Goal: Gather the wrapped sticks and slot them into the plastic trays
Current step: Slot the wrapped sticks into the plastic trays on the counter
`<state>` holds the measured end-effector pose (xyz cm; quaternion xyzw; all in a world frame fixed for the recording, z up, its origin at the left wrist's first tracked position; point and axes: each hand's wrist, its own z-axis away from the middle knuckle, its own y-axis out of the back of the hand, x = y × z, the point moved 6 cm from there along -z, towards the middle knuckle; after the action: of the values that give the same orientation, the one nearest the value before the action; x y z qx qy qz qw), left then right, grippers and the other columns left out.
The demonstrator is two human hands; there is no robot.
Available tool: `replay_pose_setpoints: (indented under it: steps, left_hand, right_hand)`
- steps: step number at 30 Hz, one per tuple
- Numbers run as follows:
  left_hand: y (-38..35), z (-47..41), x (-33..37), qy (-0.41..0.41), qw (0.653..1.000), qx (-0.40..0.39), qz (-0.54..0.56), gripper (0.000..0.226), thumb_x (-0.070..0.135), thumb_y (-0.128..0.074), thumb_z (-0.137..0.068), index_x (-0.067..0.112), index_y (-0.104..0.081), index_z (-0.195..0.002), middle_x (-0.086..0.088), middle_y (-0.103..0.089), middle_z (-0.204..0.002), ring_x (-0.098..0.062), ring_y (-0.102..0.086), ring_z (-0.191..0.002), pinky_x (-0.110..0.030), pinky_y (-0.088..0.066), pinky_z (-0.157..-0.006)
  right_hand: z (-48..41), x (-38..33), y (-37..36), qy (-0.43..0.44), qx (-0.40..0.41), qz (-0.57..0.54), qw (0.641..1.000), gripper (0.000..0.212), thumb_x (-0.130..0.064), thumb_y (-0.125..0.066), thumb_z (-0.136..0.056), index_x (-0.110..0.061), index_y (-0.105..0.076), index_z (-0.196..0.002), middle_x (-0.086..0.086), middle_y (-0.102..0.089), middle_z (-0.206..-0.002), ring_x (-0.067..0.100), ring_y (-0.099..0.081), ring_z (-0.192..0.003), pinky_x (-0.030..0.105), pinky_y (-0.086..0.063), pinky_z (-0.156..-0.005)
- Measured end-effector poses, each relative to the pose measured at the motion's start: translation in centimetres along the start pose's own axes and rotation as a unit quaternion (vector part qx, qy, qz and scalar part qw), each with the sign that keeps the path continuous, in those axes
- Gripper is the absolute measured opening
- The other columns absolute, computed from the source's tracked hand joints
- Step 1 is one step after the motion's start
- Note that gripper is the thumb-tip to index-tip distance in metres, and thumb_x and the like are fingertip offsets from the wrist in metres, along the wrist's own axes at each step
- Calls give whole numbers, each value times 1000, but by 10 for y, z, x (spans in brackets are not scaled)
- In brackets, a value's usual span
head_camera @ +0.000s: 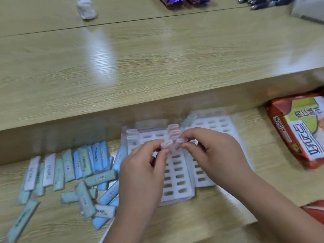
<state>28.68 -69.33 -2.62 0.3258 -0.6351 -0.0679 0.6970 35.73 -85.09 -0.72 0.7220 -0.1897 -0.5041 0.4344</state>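
Note:
A loose pile of wrapped sticks point(73, 172) in blue, green and white wrappers lies on the wooden table at the left. White plastic trays point(177, 181) with rows of oval slots sit in the middle, overlapping each other. Several sticks point(173, 132) stand upright in slots near the trays' far edge. My left hand point(142, 174) pinches the top of one upright stick point(166, 144) over the tray. My right hand point(210, 151) pinches another stick point(181, 141) right beside it. The view is blurred.
A raised wooden shelf point(140, 67) runs across behind the trays. A red and green printed box point(298, 130) lies at the right, with another red item point(313, 211) at the lower right edge. A white crumpled lump point(85, 9) and purple packaging point(184, 0) sit far back.

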Motion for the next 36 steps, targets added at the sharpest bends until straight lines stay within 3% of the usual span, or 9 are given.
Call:
replay_pose_setpoints:
  steps: [5,9,11,15,20,26,28,32,36]
  left_hand:
    - [-3,-1,1,-26,999,12,-24,10,28,-69,-91,34,-73,-97,23,-54,-59,-1,-54,-56,-14,-38,-54]
    - [-4,-3,7,-61,998,19,-30,16,25,-72,-90,39,-68,-97,27,-59,-75,2,-58,-65,-10,-42,-57]
    - [-6,-2,9,-88,995,25,-38,15,23,-73,-91,37,-70,-97,26,-59,-71,3,-57,-67,-10,-43,-61]
    - [-17,2,5,-100,991,2,-94,17,18,-73,-91,28,-74,-105,20,-68,-86,0,-57,-72,-17,-48,-62]
    - [-26,2,-1,-78,988,-12,-131,16,20,-69,-94,25,-75,-108,13,-69,-93,-7,-62,-76,-29,-53,-63]
    - [-3,5,-1,-36,995,11,-96,21,27,-74,-90,24,-74,-111,14,-65,-96,0,-50,-65,-8,-42,-68]
    - [23,13,-4,-32,995,44,-84,19,25,-75,-88,28,-74,-107,19,-63,-92,6,-52,-65,-4,-41,-69]
    - [94,33,-40,33,989,127,-67,13,32,-72,-85,41,-68,-93,21,-62,-89,-5,-57,-67,-10,-43,-64]
    - [141,56,-96,142,961,177,-158,11,36,-75,-84,33,-65,-88,14,-62,-82,-10,-58,-69,-31,-48,-62]
  right_hand:
    - [-2,-11,0,51,48,63,996,15,-28,-79,-82,-25,-73,-96,-10,-64,-91,10,-55,-60,26,-44,-44]
    - [-3,-1,1,34,48,44,997,25,-37,-68,-86,-31,-64,-110,-18,-63,-98,0,-42,-68,22,-43,-50]
    - [1,3,3,40,53,42,997,19,-33,-67,-87,-30,-65,-106,-18,-64,-98,-2,-39,-70,21,-43,-51]
    - [8,10,1,44,58,43,996,18,-18,-76,-85,-26,-70,-100,-14,-67,-100,-6,-38,-70,26,-47,-49]
    - [12,12,0,33,73,15,997,21,-20,-72,-87,-27,-69,-106,-14,-62,-105,1,-43,-59,29,-47,-44]
    - [20,-12,3,31,105,-30,993,22,-38,-56,-92,-30,-66,-110,-22,-55,-102,-3,-46,-61,18,-43,-54]
    - [23,-32,-2,35,92,-45,994,20,-38,-58,-92,-33,-65,-110,-26,-53,-101,-6,-49,-65,16,-42,-58]
    - [24,-88,-34,68,8,-38,997,21,-45,-54,-90,-41,-59,-110,-29,-56,-98,-12,-47,-72,10,-40,-59]
    - [25,-136,-87,119,-104,47,986,23,-49,-53,-87,-40,-64,-105,-22,-66,-96,3,-61,-86,24,-51,-59]
